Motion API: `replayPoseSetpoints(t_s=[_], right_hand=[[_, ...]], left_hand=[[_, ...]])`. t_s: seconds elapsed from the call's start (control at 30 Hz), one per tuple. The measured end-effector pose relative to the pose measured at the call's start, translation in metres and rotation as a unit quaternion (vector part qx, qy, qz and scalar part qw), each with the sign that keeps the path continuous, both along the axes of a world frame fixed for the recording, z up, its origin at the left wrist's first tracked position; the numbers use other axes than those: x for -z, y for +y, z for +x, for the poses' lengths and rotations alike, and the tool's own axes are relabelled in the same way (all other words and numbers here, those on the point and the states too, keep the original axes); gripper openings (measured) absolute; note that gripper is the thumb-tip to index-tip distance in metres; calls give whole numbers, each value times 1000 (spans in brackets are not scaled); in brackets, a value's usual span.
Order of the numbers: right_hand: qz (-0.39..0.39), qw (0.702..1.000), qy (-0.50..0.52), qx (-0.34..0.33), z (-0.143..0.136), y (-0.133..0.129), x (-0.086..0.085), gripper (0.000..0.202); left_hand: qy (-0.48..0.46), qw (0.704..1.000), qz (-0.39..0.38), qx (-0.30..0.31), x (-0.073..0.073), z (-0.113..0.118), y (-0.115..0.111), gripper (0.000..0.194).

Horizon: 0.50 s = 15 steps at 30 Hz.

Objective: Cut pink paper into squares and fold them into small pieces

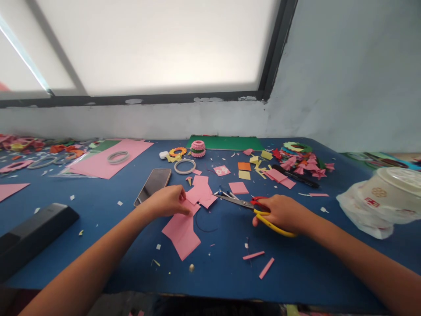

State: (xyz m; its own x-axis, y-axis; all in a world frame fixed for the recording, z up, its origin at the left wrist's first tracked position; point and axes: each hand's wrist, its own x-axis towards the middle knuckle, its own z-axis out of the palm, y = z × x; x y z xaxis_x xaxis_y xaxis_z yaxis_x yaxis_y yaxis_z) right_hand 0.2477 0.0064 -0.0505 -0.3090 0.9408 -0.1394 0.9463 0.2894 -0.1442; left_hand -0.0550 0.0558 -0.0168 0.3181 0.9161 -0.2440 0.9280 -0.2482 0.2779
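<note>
My right hand [279, 213] grips a pair of scissors [241, 202] with one red and one yellow handle. The blades point left, slightly apart, with their tips close to several cut pink paper pieces [200, 188]. My left hand [169, 201] is closed at the edge of a pink paper sheet [182, 237], thumb and fingers pinching it against the blue table. This sheet is creased and partly overlaps the cut pieces. Two narrow pink strips [266, 268] lie in front of my right hand. A small pink square [238, 188] rests just beyond the blades.
A phone [153, 186] lies beside my left hand. Tape rolls [184, 166], a stacked pink ring ornament [198, 149] and a green board [226, 142] stand farther back. Folded paper shapes [301, 160] and a bagged tub [381, 197] are at right; a dark case [36, 239] is at left.
</note>
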Motion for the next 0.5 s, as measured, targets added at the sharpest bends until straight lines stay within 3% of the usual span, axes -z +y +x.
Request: replayPoseSetpoints(t_s=[0.1,0.2,0.37,0.5], right_hand=[[1,1000,0,2,0,0,1,41],[2,1000,-2,2,1,0,1,40],[10,1000,-6,-8,2,0,3,36],[39,999,-5,-7,3,1,4,37]], left_hand=[[32,999,24,-11,3,6,-5,67],[49,998,29,-17,4,9,-7,71],[-54,998,-37,-16,3,2,0,50],[-159,987,8,-1,0,0,5,32]])
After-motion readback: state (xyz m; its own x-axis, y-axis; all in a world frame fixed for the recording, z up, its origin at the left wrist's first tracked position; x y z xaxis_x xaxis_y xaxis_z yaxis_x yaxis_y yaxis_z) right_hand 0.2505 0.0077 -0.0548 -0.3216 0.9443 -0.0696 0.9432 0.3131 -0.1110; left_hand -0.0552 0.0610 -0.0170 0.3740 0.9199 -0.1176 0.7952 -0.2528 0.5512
